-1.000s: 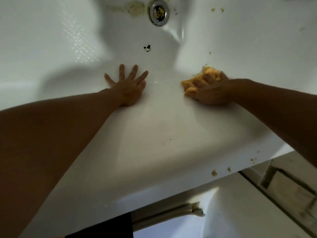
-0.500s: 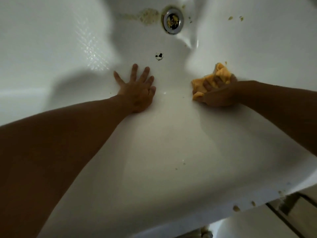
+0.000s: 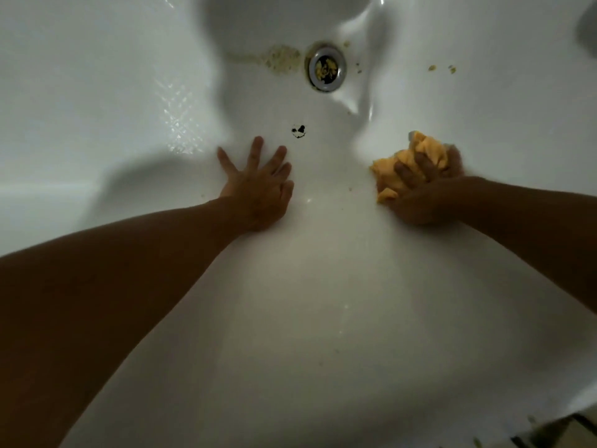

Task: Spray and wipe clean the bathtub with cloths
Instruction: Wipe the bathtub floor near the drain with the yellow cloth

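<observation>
Left hand (image 3: 258,192) flat on tub (image 3: 323,286) below drain (image 3: 326,70), fingers (image 3: 256,150) spread. Right hand (image 3: 423,192) right of it, fingers curled, clutching cloth (image 3: 403,163).

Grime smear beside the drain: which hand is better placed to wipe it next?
Probably right: the right hand grips the yellow cloth, while the left hand lies flat and bare on the bathtub, though nearer the smear.

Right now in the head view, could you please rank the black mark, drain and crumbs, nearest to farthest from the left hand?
1. Black mark, just beyond the left hand.
2. Drain, farther up, centre.
3. Crumbs, upper right.
</observation>
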Demonstrator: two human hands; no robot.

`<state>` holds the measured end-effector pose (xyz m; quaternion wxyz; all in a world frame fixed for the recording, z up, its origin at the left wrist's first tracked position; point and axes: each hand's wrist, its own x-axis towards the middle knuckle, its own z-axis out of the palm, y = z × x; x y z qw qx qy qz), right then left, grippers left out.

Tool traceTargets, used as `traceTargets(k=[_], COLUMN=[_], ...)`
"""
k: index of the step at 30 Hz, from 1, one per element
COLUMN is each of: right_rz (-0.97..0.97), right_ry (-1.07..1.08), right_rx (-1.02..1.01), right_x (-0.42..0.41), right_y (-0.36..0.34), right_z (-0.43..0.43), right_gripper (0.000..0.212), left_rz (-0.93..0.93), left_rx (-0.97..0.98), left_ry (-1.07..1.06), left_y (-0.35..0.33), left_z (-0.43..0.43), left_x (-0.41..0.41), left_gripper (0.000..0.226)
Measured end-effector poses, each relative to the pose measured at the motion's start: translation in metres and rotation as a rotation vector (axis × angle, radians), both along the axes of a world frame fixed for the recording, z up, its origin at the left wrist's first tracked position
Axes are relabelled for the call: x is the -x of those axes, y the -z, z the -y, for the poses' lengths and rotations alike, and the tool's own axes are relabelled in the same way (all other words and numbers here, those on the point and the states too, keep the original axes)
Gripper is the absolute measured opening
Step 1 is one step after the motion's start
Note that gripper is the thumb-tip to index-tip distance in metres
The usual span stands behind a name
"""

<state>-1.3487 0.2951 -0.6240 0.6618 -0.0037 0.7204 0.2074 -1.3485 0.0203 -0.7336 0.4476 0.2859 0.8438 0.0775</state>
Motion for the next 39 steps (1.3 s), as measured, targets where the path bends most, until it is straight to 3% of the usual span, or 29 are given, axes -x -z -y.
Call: traceTargets(k=[5,8,13,26,34,39], right_rz=[-0.116,-0.232,-0.367,-0.589,-0.787,-0.836], right_ry=[-0.32,-0.342,-0.392,-0.289,0.075,0.092], right_rx=[-0.085,-0.163,-0.208,0.02,0.211,0.416], right_x=[0.025,0.046,0.078,0.124,0.141,0.108], right_y=[0.001,0.008,0.024,0.091,0.153,0.167], right_z=[-0.042,-0.042,-0.056,-0.058,-0.004,0.028], right_gripper=[0.068,0.062,0.063,0.066,0.07,0.07], left_rz=[-0.152,-0.204,-0.342,-0.564,-0.643,-0.667], left_rx=[-0.047,-0.057,-0.181,-0.187,-0.339,-0.415], left_ry=[-0.009,0.003,0.008,0.118,0.233,0.239], left_y=[0.015,0.019,0.038,0.068,0.088,0.096], left_z=[-0.001,-0.003,0.003,0.014,0.044,0.048], left_x=[0.002,0.008,0.014,0.077,0.104,0.118], left_gripper=[0.074,0.078,0.063,0.057,0.05,0.049])
